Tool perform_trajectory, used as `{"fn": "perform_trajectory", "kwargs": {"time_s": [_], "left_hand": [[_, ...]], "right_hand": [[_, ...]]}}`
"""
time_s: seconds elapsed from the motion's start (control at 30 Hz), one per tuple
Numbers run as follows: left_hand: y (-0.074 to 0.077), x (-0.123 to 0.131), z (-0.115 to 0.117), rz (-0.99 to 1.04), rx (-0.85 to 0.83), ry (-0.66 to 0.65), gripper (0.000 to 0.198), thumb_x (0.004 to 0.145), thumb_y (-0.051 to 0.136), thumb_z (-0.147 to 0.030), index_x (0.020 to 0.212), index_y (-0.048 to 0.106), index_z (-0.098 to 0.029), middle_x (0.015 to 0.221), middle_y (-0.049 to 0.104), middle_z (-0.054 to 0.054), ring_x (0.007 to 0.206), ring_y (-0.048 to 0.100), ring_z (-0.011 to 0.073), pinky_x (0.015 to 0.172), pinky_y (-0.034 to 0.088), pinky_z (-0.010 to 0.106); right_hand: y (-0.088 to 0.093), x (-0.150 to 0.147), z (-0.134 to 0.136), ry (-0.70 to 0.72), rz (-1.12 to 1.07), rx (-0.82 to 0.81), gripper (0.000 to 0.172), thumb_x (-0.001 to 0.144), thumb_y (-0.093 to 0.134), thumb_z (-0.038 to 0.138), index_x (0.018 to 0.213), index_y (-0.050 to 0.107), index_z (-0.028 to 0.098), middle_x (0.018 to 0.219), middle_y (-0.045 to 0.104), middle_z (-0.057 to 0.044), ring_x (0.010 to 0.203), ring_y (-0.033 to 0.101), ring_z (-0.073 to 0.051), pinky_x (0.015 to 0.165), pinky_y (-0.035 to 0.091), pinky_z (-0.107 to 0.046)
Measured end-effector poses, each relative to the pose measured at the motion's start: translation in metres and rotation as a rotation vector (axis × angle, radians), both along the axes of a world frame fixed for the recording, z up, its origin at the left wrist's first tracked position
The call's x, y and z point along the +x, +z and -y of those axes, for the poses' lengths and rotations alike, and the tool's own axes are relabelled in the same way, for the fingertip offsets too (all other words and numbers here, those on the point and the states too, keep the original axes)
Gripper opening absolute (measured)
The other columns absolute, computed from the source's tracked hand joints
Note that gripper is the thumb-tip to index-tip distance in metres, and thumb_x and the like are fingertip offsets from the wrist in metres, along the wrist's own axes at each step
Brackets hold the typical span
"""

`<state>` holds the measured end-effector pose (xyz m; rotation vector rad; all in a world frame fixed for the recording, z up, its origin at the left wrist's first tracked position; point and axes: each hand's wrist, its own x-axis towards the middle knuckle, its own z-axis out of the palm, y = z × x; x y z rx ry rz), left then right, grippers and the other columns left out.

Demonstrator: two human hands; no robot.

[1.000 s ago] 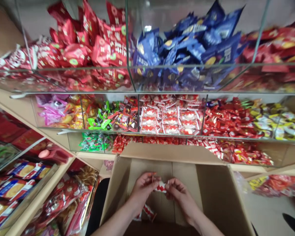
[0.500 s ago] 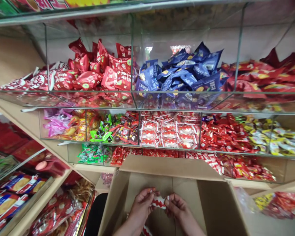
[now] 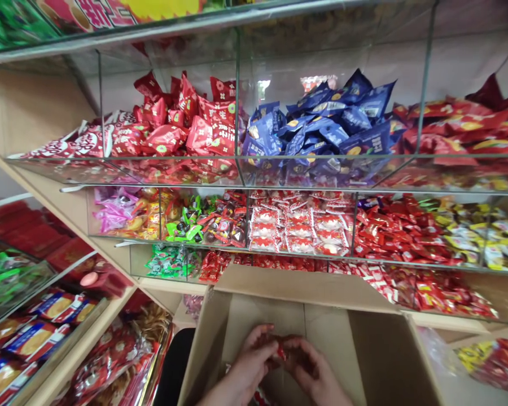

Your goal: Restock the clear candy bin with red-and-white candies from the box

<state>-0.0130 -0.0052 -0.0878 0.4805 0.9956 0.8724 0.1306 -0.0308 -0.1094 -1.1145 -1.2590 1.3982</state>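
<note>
My left hand (image 3: 254,361) and my right hand (image 3: 309,363) meet over the open cardboard box (image 3: 296,282). Between their fingertips is a small wrapped candy (image 3: 281,353), of which only a bit of red shows. Fingers of both hands curl in around it, hiding most of the wrapper. Lower in the box, partly behind my left wrist, another red-and-white wrapped candy (image 3: 260,396) can be seen.
Ahead, clear shelf bins hold red-and-white candies (image 3: 300,228), blue packets (image 3: 322,127) and red packets (image 3: 173,121). Packaged biscuits (image 3: 36,338) sit on a slanted rack at left. Bagged candy (image 3: 497,361) lies to the right of the box.
The candy was stretched between both hands with its red-and-white wrapper showing; now the hands are closer together and cover most of it. The view has shifted slightly left.
</note>
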Motion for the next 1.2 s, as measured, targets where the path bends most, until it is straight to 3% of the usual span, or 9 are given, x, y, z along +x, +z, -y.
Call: {"fn": "perform_trajectory", "kwargs": {"time_s": [0.07,0.17,0.3,0.5,0.63,0.83,0.97,1.07,1.2], "left_hand": [[-0.003,0.001,0.001,-0.001,0.052,-0.013,0.047,0.052,0.077,-0.027,0.092,0.053,-0.02,0.076,0.061,-0.001,0.064,0.058,0.0125,0.062,0.042,0.026],[-0.011,0.004,0.003,-0.101,0.079,-0.028,0.051,0.05,0.078,-0.03,0.093,0.053,-0.02,0.08,0.06,0.001,0.063,0.057,0.0126,0.058,0.04,0.025],[-0.017,0.006,0.004,-0.197,0.142,-0.032,0.053,0.048,0.078,-0.028,0.094,0.053,-0.019,0.078,0.061,0.002,0.06,0.054,0.0105,0.056,0.038,0.023],[-0.009,0.003,0.001,-0.166,0.135,-0.061,0.057,0.051,0.078,-0.029,0.101,0.052,-0.02,0.091,0.064,0.006,0.072,0.058,0.0142,0.061,0.041,0.025],[0.0,0.003,0.0,-0.092,0.072,-0.002,0.048,0.052,0.078,-0.029,0.093,0.056,-0.018,0.084,0.066,0.004,0.075,0.06,0.0156,0.067,0.044,0.028],[0.013,0.004,-0.002,0.003,0.051,0.018,0.041,0.051,0.079,-0.023,0.086,0.059,-0.017,0.079,0.067,0.002,0.071,0.061,0.0133,0.067,0.045,0.025],[0.013,0.003,0.001,0.038,0.038,-0.01,0.038,0.058,0.076,-0.026,0.091,0.059,-0.02,0.08,0.066,0.0,0.066,0.06,0.0106,0.061,0.044,0.022],[0.01,0.004,0.002,0.013,0.059,-0.069,0.029,0.061,0.074,-0.028,0.085,0.062,-0.017,0.077,0.066,0.002,0.064,0.059,0.0101,0.058,0.042,0.021],[0.013,0.005,0.002,-0.038,0.112,-0.047,0.025,0.059,0.076,-0.028,0.077,0.065,-0.015,0.073,0.065,0.003,0.064,0.058,0.011,0.06,0.042,0.022]], "right_hand": [[-0.011,-0.002,-0.001,-0.047,-0.093,-0.157,0.031,0.068,0.063,0.045,0.088,0.057,0.021,0.08,0.061,-0.005,0.07,0.056,-0.017,0.056,0.042,-0.027],[-0.027,-0.002,-0.003,-0.101,-0.152,-0.32,0.045,0.056,0.069,0.054,0.08,0.053,0.018,0.061,0.055,0.001,0.049,0.049,-0.011,0.043,0.035,-0.022],[-0.025,-0.002,-0.003,-0.061,-0.185,-0.401,0.051,0.049,0.07,0.058,0.072,0.05,0.017,0.049,0.047,0.006,0.04,0.042,-0.008,0.04,0.032,-0.022],[0.0,0.002,-0.006,-0.055,-0.247,-0.386,0.044,0.047,0.076,0.048,0.064,0.05,0.016,0.046,0.048,0.006,0.041,0.038,-0.006,0.043,0.026,-0.02],[0.011,0.008,-0.005,-0.127,-0.265,-0.36,0.036,0.053,0.074,0.044,0.063,0.053,0.016,0.051,0.051,0.005,0.045,0.041,-0.007,0.047,0.03,-0.021],[0.015,0.009,-0.001,-0.167,-0.326,-0.369,0.03,0.058,0.073,0.04,0.064,0.055,0.018,0.058,0.055,0.003,0.052,0.046,-0.009,0.053,0.035,-0.023],[0.014,0.005,-0.003,-0.183,-0.357,-0.387,0.032,0.058,0.072,0.043,0.061,0.054,0.017,0.052,0.053,0.003,0.048,0.044,-0.008,0.049,0.032,-0.022],[0.015,0.005,-0.004,-0.149,-0.335,-0.388,0.032,0.058,0.072,0.044,0.061,0.056,0.016,0.053,0.055,0.002,0.048,0.044,-0.009,0.05,0.032,-0.022],[0.023,0.01,-0.003,-0.123,-0.303,-0.356,0.028,0.059,0.072,0.04,0.059,0.059,0.015,0.052,0.056,0.002,0.049,0.042,-0.008,0.05,0.031,-0.022]]}}
